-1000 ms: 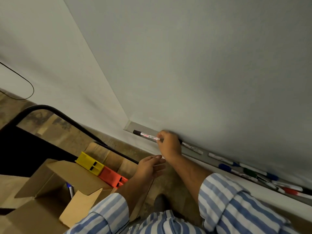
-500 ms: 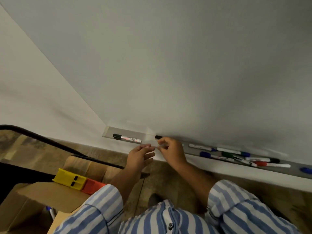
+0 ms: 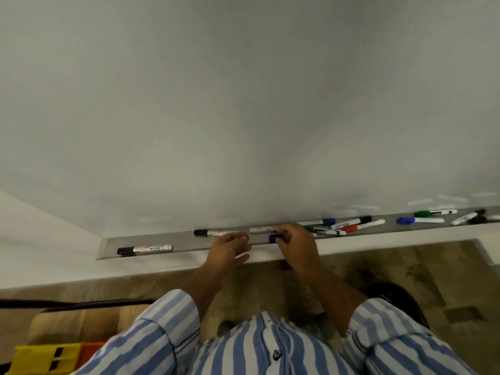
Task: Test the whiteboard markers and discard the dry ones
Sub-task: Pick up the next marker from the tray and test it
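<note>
A grey marker tray (image 3: 189, 240) runs along the foot of the blank whiteboard (image 3: 243, 104). My right hand (image 3: 296, 246) is closed on a blue-capped marker (image 3: 275, 238) at the tray's middle; only its cap shows. My left hand (image 3: 230, 247) hovers beside it with fingers apart and nothing in it. A black-capped marker (image 3: 144, 249) lies alone at the tray's left end, another black-capped one (image 3: 213, 233) just left of my hands. Several markers with blue, green, red and black caps lie scattered to the right (image 3: 357, 226).
Cardboard boxes (image 3: 75, 323) sit on the floor at the lower left, with a yellow block (image 3: 46, 358) and an orange one beside it. A dark round object (image 3: 400, 299) lies on the floor at the right. A black tube (image 3: 81, 303) crosses the left.
My right hand let go of the black marker at the tray's left end, moved right along the tray and closed on a blue-capped marker. My left hand rose to the tray. The view swung right.
</note>
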The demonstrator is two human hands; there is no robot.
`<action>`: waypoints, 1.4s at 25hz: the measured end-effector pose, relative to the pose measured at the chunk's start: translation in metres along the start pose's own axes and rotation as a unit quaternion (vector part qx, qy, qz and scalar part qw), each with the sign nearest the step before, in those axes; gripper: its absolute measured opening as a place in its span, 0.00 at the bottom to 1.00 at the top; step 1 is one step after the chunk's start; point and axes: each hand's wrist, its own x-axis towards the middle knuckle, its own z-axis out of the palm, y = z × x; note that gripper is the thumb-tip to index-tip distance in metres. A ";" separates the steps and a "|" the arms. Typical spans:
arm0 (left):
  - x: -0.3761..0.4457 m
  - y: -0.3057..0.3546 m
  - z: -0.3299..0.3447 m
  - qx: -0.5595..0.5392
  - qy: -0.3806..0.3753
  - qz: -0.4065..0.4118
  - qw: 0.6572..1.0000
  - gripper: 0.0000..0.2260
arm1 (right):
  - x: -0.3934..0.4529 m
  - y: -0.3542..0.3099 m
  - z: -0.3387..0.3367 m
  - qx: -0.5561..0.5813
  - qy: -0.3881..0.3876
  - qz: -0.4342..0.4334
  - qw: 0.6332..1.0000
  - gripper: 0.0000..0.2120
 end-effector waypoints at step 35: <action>-0.096 0.000 0.288 -0.138 -0.103 0.213 0.962 0.12 | -0.036 0.062 -0.222 0.456 -0.209 -0.014 0.865 0.11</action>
